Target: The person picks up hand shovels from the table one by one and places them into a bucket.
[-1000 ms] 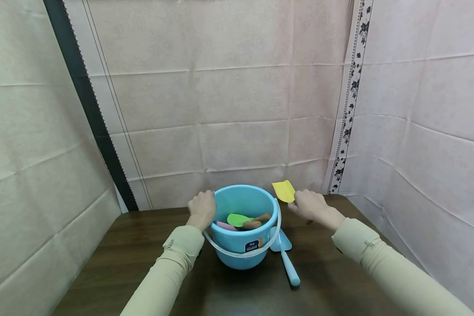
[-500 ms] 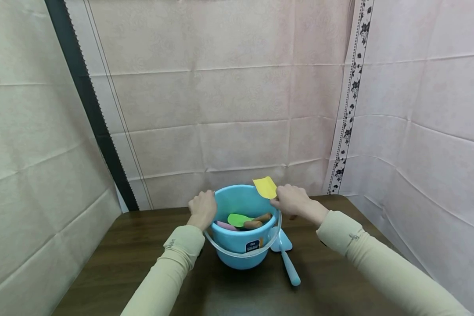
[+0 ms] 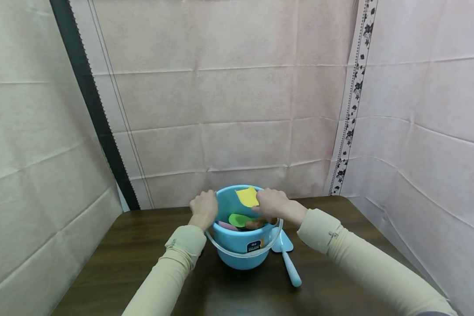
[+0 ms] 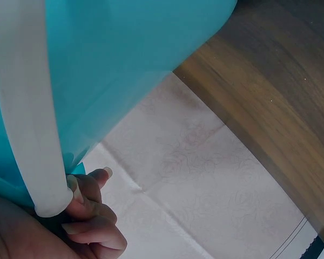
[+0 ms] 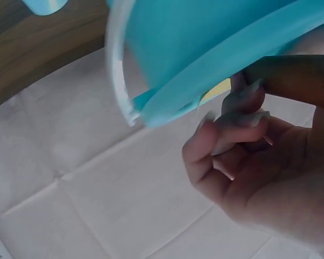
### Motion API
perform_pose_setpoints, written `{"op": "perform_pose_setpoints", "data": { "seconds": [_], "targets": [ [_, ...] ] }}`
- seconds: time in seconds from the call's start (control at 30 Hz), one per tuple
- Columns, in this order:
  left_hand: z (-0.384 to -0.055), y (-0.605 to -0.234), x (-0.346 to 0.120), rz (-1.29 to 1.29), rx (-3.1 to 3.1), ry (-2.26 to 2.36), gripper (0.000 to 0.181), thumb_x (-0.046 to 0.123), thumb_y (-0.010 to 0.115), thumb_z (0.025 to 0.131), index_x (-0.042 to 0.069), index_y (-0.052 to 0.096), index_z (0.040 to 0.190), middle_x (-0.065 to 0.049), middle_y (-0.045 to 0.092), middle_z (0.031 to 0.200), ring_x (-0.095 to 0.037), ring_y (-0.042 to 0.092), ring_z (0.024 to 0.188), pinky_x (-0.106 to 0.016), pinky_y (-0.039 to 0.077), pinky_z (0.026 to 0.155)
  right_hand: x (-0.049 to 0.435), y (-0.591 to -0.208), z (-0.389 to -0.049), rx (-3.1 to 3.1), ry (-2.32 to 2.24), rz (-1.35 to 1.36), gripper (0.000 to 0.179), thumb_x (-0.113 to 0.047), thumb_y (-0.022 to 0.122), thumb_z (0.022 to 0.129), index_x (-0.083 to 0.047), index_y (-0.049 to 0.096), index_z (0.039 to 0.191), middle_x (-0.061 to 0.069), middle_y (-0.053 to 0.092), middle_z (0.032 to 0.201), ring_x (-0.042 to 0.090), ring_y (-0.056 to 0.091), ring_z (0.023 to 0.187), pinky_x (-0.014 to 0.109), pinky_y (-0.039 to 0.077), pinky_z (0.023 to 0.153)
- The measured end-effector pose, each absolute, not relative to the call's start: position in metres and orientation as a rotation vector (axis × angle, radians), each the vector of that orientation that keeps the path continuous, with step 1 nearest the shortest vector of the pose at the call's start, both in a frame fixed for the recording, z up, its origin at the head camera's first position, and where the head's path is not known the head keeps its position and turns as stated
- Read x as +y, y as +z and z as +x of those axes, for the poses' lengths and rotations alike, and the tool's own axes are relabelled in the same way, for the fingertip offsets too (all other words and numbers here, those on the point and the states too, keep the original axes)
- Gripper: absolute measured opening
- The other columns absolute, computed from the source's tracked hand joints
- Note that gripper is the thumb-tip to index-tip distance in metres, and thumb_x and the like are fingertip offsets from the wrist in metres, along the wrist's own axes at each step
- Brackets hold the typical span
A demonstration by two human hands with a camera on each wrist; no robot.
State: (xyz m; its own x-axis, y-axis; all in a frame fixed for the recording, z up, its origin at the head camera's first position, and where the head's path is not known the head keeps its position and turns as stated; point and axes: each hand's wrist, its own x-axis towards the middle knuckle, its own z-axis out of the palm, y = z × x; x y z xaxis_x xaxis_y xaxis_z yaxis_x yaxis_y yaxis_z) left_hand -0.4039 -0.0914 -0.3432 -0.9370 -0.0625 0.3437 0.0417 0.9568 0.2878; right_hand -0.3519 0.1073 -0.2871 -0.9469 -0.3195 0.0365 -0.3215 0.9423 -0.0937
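Note:
A light blue bucket [image 3: 231, 242] stands upright on the table, its pale carrying handle [image 4: 24, 97] hanging down in front. My left hand [image 3: 203, 208] grips the left rim, fingers curled beside the handle's end in the left wrist view. Over the right side of the opening, my right hand [image 3: 274, 204] holds a yellow toy shovel [image 3: 248, 197] by its brown handle [image 5: 297, 78]. The shovel's blade points to the left, above the bucket's inside. Within the bucket lie a green scoop-like piece [image 3: 240, 220], a pink piece [image 3: 227, 225] and brown handles, partly hidden.
A light blue shovel [image 3: 291, 268] lies on the dark wooden table [image 3: 324, 285] right of the bucket, its handle towards me. Pale cloth walls [image 3: 245, 96] enclose the table at the back and both sides.
My right hand has carried the yellow shovel leftward, from right of the bucket to over its opening, and slightly lower. The left hand has stayed on the rim.

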Motion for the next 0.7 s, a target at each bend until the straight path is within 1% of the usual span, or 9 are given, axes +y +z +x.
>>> {"op": "perform_pose_setpoints", "data": {
  "seconds": [0.1, 0.27, 0.33, 0.43, 0.53, 0.7],
  "targets": [
    [-0.403, -0.343, -0.091, 0.025, -2.767, -0.414, 0.038, 0.026, 0.039, 0.105, 0.002, 0.068, 0.097, -0.015, 0.066, 0.079, -0.032, 0.068, 0.078, -0.042, 0.049, 0.059, 0.098, -0.288, -0.352, -3.102, 0.130, 0.518, 0.026, -0.033, 0.056, 0.096, -0.012, 0.057, 0.080, 0.002, 0.052, 0.067, 0.017, 0.052, 0.065, 0.031, 0.037, 0.057],
    [-0.401, -0.343, -0.090, 0.030, -2.773, -0.410, 0.039, 0.026, 0.039, 0.105, 0.002, 0.068, 0.098, -0.015, 0.066, 0.079, -0.031, 0.067, 0.075, -0.042, 0.049, 0.058, 0.086, -0.291, -0.358, -3.117, 0.076, 0.568, 0.025, -0.035, 0.057, 0.095, -0.011, 0.060, 0.085, 0.002, 0.056, 0.074, 0.018, 0.052, 0.072, 0.035, 0.039, 0.067],
    [-0.401, -0.343, -0.090, 0.029, -2.771, -0.409, 0.038, 0.026, 0.039, 0.105, 0.001, 0.068, 0.098, -0.015, 0.066, 0.077, -0.031, 0.067, 0.074, -0.042, 0.049, 0.058, 0.082, -0.294, -0.360, -3.128, 0.081, 0.576, 0.025, -0.034, 0.057, 0.095, -0.011, 0.060, 0.085, 0.002, 0.056, 0.074, 0.017, 0.051, 0.071, 0.035, 0.040, 0.068],
    [-0.402, -0.342, -0.090, 0.027, -2.770, -0.416, 0.038, 0.025, 0.039, 0.105, 0.002, 0.068, 0.098, -0.013, 0.065, 0.075, -0.029, 0.066, 0.072, -0.040, 0.048, 0.058, 0.077, -0.296, -0.362, -3.155, 0.101, 0.569, 0.025, -0.034, 0.056, 0.095, -0.012, 0.059, 0.083, 0.001, 0.053, 0.072, 0.017, 0.050, 0.068, 0.033, 0.040, 0.064],
    [-0.402, -0.342, -0.090, 0.031, -2.768, -0.413, 0.036, 0.024, 0.039, 0.104, 0.002, 0.068, 0.101, -0.013, 0.066, 0.078, -0.028, 0.066, 0.074, -0.040, 0.048, 0.058, 0.071, -0.298, -0.363, -3.182, 0.116, 0.552, 0.024, -0.033, 0.056, 0.095, -0.013, 0.059, 0.082, 0.001, 0.054, 0.072, 0.017, 0.051, 0.067, 0.032, 0.039, 0.062],
    [-0.403, -0.341, -0.090, 0.032, -2.774, -0.409, 0.035, 0.024, 0.040, 0.104, 0.003, 0.068, 0.104, -0.015, 0.068, 0.085, -0.031, 0.068, 0.078, -0.042, 0.049, 0.060, 0.063, -0.301, -0.366, -3.226, 0.085, 0.494, 0.025, -0.034, 0.055, 0.094, -0.015, 0.058, 0.078, 0.001, 0.056, 0.071, 0.018, 0.054, 0.068, 0.033, 0.040, 0.064]
  ]
}}
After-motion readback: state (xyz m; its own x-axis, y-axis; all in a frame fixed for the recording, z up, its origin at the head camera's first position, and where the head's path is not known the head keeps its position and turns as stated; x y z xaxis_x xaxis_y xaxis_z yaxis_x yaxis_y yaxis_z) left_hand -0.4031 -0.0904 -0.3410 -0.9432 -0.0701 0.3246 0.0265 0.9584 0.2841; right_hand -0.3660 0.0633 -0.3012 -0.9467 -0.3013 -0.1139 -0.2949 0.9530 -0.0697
